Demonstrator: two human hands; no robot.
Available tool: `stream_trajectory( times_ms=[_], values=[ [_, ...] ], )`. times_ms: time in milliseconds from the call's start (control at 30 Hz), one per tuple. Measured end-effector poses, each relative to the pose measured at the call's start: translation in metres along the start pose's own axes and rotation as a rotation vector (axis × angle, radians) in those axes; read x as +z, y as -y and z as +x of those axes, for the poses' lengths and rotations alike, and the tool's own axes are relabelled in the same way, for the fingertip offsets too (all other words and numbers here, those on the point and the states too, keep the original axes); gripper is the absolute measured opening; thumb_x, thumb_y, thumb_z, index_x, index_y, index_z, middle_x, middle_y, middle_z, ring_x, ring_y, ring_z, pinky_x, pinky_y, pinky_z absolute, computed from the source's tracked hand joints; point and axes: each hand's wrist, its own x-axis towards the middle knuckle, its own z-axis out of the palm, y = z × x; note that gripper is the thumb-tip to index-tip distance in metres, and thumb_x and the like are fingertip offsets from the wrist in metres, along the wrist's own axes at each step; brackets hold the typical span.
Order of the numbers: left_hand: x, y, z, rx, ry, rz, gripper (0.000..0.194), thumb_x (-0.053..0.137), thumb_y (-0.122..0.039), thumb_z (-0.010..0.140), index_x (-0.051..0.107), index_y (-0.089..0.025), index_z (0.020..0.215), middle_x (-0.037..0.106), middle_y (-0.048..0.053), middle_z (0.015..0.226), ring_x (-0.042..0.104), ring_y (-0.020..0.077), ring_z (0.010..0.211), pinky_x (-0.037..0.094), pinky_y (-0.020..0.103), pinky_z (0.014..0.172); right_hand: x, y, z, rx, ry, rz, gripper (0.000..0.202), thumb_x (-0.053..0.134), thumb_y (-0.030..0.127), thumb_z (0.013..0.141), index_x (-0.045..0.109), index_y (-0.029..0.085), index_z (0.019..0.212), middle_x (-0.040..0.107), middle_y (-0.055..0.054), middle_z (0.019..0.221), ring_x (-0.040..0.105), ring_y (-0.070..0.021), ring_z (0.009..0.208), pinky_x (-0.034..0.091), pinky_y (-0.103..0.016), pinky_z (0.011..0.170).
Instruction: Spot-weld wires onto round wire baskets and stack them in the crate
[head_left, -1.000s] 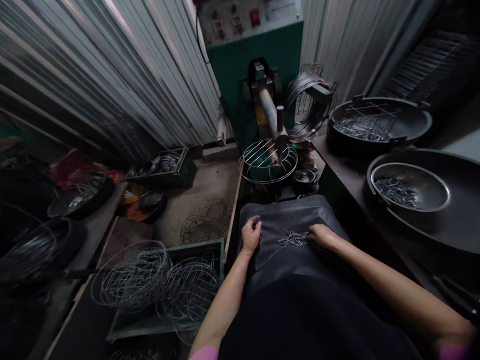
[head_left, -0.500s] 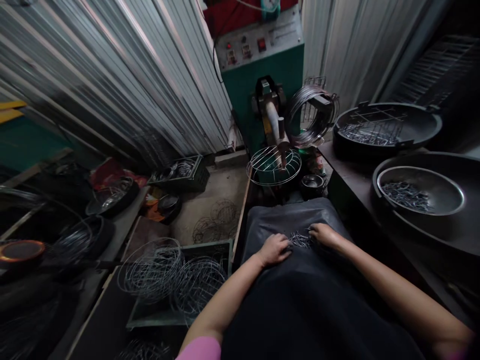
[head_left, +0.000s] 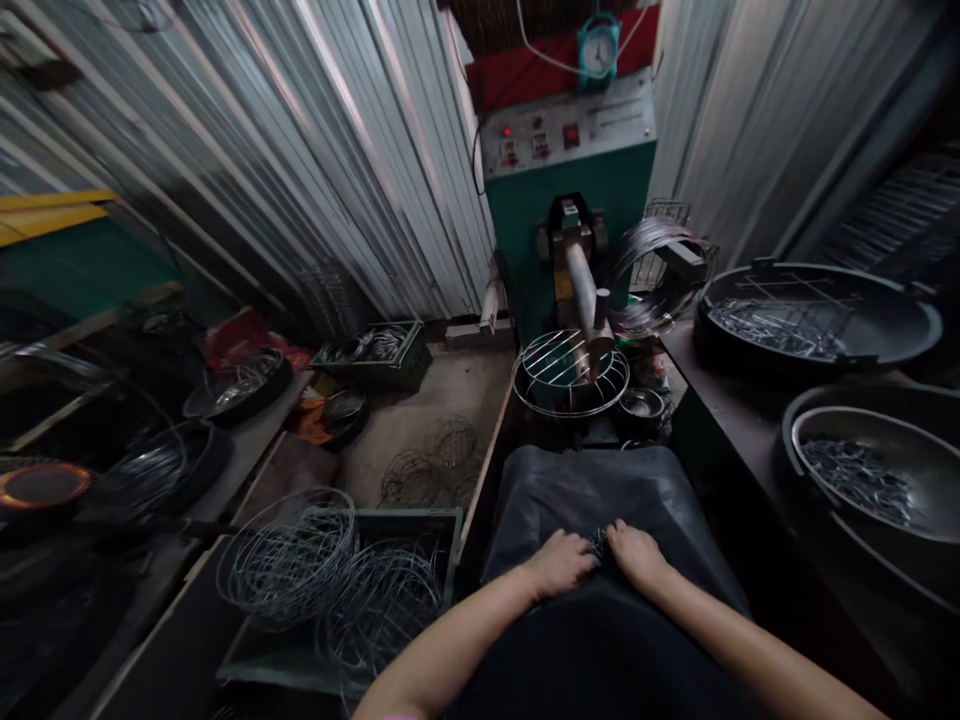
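A small pile of short metal wire pieces (head_left: 597, 543) lies on the dark cloth (head_left: 585, 480) spread over my lap. From the left, my left hand (head_left: 564, 562) curls its fingers over the near side of the pile. My right hand (head_left: 634, 552) closes on the pile from the other side, fingertips bent down into it. Only a narrow strip of wire shows between the two hands; the rest is hidden under the fingers.
Ahead stands a green machine (head_left: 570, 170) with a round wire rack (head_left: 571, 372) at its arm. To the right, a metal bowl (head_left: 870, 420) of small wire pieces sits inside a black pan, near another pan (head_left: 930, 335). A crate (head_left: 457, 520) of wire rings is at left.
My right hand has moved left, toward my left hand, and the wire pile between them is gathered smaller. The view has shifted, so the surroundings sit lower in it.
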Motion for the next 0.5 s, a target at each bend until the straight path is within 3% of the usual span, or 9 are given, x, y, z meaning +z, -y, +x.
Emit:
stream_trajectory(
  times_ms=[200, 300, 400, 500],
  values=[
    [0.004, 0.008, 0.008, -0.031, 0.051, -0.067, 0.020, 0.049, -0.032, 0.085, 0.059, -0.023, 0.099, 0.063, 0.004, 0.098, 0.057, 0.0185, 0.090, 0.041, 0.028, 0.070, 0.005, -0.005, 0.011, 0.007, 0.003, -0.006, 0.035, 0.031, -0.002, 0.083, 0.060, 0.010, 0.098, 0.062, -0.018, 0.101, 0.064, -0.0241, 0.086, 0.049, -0.030, 0.071],
    [0.005, 0.012, 0.007, -0.093, 0.021, -0.201, 0.024, 0.051, -0.031, 0.083, 0.059, -0.022, 0.103, 0.063, 0.005, 0.098, 0.058, 0.0190, 0.091, 0.043, 0.029, 0.074, 0.008, -0.012, 0.016, 0.045, 0.015, 0.081, 0.035, 0.032, -0.002, 0.082, 0.061, 0.011, 0.096, 0.064, -0.018, 0.098, 0.064, -0.0233, 0.084, 0.049, -0.029, 0.071],
    [0.001, 0.015, 0.004, -0.199, -0.112, -0.449, 0.027, 0.053, -0.026, 0.082, 0.059, -0.020, 0.108, 0.065, 0.006, 0.099, 0.059, 0.0174, 0.092, 0.044, 0.028, 0.079, 0.006, -0.026, 0.021, 0.049, 0.009, 0.256, 0.028, 0.038, 0.005, 0.082, 0.062, 0.012, 0.096, 0.065, -0.015, 0.099, 0.063, -0.0223, 0.090, 0.047, -0.028, 0.078],
    [-0.005, 0.017, 0.001, -0.292, -0.288, -0.718, 0.026, 0.053, -0.020, 0.081, 0.061, -0.017, 0.105, 0.066, 0.007, 0.100, 0.060, 0.0155, 0.093, 0.045, 0.026, 0.084, -0.002, -0.043, 0.019, 0.111, -0.051, 0.731, 0.020, 0.047, 0.021, 0.080, 0.062, 0.015, 0.091, 0.067, -0.011, 0.094, 0.060, -0.0231, 0.093, 0.046, -0.029, 0.080]
  ],
)
